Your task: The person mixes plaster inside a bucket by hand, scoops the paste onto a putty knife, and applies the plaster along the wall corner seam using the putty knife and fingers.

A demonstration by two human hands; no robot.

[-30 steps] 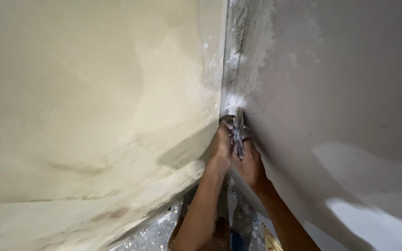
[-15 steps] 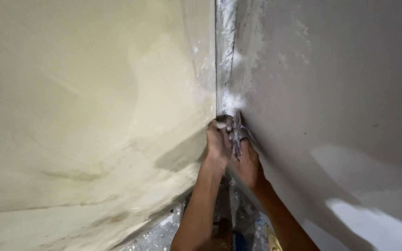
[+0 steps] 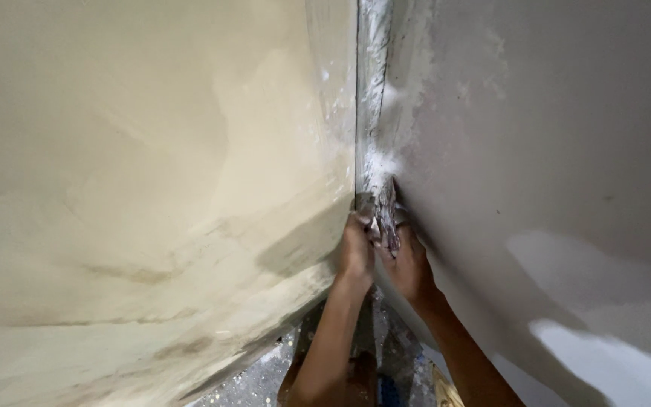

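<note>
2 bare hands meet in the inside corner where 2 walls join. The left hand (image 3: 357,252) and the right hand (image 3: 408,264) are both closed around a small metal scraper (image 3: 386,215), its narrow blade caked with white, crusty filler and pressed edge-on into the corner seam (image 3: 371,98). The scraper sits right at the bottom of the worked stretch of seam, touching both hands, with its tip pointing up along the joint. Above it the seam is a rough vertical strip of glossy grey-white filler, lumpy and streaked, with a soft clump of white paste just above the blade. The left wall (image 3: 137,188) is a smooth cream surface, slightly shiny, marked with faint curved trowel sweeps and a few brown smudges low down; a dark shadow of the arms falls on it beside the left hand. The right wall (image 3: 559,151) is a matt pale grey, fine-grained, with white powdery smears feathering out from the seam and brighter patches of light in its lower part. Both forearms rise from the bottom edge, close together. Between and below them shows a speckled floor (image 3: 265,380), grey with white splashes, partly blurred, and a yellowish object at the bottom edge that is too unclear to tell.
</note>
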